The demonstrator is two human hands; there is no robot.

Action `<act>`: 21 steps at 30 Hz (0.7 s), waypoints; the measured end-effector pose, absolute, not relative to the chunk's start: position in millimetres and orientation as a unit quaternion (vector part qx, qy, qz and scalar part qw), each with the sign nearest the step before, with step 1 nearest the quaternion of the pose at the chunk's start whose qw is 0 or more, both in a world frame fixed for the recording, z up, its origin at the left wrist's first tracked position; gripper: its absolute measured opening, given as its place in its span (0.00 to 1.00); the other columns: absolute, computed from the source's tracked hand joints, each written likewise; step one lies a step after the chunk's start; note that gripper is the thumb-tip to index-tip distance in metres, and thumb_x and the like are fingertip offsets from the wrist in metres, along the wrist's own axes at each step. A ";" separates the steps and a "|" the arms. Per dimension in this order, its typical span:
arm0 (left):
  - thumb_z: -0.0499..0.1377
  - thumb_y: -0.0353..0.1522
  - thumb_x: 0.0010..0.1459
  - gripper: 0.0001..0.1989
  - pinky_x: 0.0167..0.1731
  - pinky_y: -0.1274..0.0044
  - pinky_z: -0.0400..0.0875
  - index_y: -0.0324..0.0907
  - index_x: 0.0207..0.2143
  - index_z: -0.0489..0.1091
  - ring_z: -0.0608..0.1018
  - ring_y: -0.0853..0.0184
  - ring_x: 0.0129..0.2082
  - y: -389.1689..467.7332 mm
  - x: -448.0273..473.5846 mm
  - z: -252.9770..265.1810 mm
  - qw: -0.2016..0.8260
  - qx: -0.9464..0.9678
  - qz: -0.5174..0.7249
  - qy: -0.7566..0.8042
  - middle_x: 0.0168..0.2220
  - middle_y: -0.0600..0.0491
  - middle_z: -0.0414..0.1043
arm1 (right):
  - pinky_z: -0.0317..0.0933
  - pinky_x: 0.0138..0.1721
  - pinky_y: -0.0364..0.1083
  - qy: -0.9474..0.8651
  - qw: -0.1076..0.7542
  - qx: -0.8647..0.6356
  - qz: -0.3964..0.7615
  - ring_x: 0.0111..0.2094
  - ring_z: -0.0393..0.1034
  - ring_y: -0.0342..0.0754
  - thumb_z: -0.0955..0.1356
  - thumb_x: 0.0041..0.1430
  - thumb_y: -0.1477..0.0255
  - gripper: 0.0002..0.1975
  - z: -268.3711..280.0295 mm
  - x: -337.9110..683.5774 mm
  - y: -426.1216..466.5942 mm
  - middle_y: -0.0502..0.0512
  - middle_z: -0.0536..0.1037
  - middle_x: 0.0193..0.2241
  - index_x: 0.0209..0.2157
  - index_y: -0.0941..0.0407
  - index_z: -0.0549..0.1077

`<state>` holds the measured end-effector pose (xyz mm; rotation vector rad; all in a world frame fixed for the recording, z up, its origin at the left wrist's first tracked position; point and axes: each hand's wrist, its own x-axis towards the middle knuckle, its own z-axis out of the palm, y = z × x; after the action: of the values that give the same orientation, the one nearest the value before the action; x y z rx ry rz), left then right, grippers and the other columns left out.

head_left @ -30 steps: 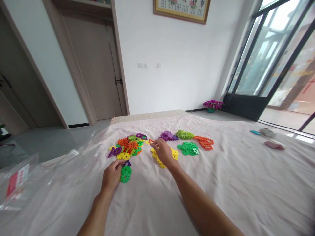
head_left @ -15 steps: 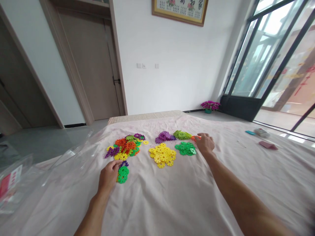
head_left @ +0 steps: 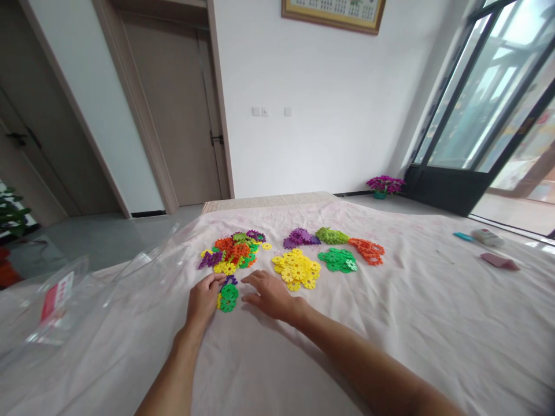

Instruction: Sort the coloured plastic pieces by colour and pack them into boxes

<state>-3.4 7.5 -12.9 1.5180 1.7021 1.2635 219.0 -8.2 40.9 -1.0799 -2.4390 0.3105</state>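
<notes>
With thumb and fingers pinched, my left hand [head_left: 204,299] holds the edge of a purple snowflake piece [head_left: 229,281]. Green snowflake discs [head_left: 228,297] lie just below it, with a bit of yellow showing beside them. My right hand [head_left: 269,293] is to the right of these discs, empty, thumb and fingers apart. Behind my left hand is a mixed heap of plastic snowflake pieces [head_left: 236,252] in several colours. Single-colour piles lie farther right: yellow [head_left: 296,267], green [head_left: 336,260], purple [head_left: 299,236], lime [head_left: 330,235] and orange [head_left: 368,251].
A clear plastic bag [head_left: 56,303] with a red and white label lies on the left. On the right of the cloth-covered surface [head_left: 416,312] are a pink folded item [head_left: 499,262], a whitish packet [head_left: 487,237] and a blue object [head_left: 463,237].
My right hand has left the orange pile and moved left, close to the green discs by my left hand. My left hand stays at the purple piece. The view has turned slightly left.
</notes>
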 end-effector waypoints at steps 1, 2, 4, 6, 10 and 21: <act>0.51 0.32 0.55 0.14 0.44 0.77 0.73 0.44 0.39 0.75 0.81 0.66 0.42 7.4 -3.6 -11.8 0.262 0.564 0.465 0.630 0.39 0.53 0.81 | 0.61 0.47 0.48 -0.886 0.217 -0.395 0.109 0.47 0.68 0.51 0.69 0.59 0.58 0.24 39.0 210.3 -10.1 0.58 0.74 0.48 0.54 0.52 0.70; 0.51 0.32 0.55 0.14 0.44 0.77 0.73 0.44 0.39 0.75 0.81 0.66 0.42 7.1 -3.6 -10.7 0.260 0.566 0.463 0.631 0.39 0.53 0.81 | 0.61 0.46 0.48 -0.887 0.207 -0.400 0.105 0.48 0.67 0.52 0.69 0.58 0.56 0.27 37.3 202.9 -11.2 0.58 0.73 0.49 0.56 0.52 0.68; 0.51 0.32 0.55 0.15 0.44 0.78 0.72 0.44 0.39 0.75 0.81 0.66 0.42 6.2 -3.3 -8.4 0.255 0.569 0.459 0.633 0.40 0.53 0.81 | 0.61 0.46 0.50 -0.885 0.191 -0.415 0.095 0.48 0.66 0.54 0.71 0.53 0.51 0.33 34.3 191.9 -12.2 0.58 0.72 0.49 0.57 0.50 0.66; 0.51 0.31 0.55 0.15 0.44 0.78 0.72 0.44 0.39 0.75 0.80 0.66 0.42 4.9 -2.5 -6.2 0.246 0.572 0.456 0.636 0.40 0.53 0.80 | 0.59 0.46 0.51 -0.883 0.185 -0.423 0.086 0.48 0.64 0.55 0.71 0.50 0.48 0.35 31.4 185.2 -13.1 0.57 0.72 0.50 0.57 0.49 0.67; 0.51 0.31 0.55 0.14 0.45 0.77 0.71 0.44 0.38 0.75 0.80 0.66 0.42 2.9 -0.8 -4.0 0.228 0.579 0.449 0.641 0.41 0.52 0.80 | 0.57 0.46 0.50 -0.876 0.194 -0.434 0.082 0.48 0.62 0.54 0.69 0.55 0.51 0.26 25.7 181.9 -15.0 0.54 0.72 0.48 0.53 0.47 0.71; 0.52 0.31 0.55 0.14 0.45 0.77 0.70 0.45 0.38 0.76 0.80 0.66 0.42 2.0 -0.5 -2.3 0.208 0.587 0.432 0.652 0.40 0.54 0.80 | 0.55 0.44 0.49 -0.848 0.221 -0.476 0.079 0.45 0.62 0.52 0.69 0.56 0.54 0.21 21.0 176.4 -19.1 0.54 0.73 0.43 0.47 0.50 0.73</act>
<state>-0.5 2.0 -2.3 1.6324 1.8157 1.2034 176.4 -19.1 21.0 -1.3150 -2.3439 0.2197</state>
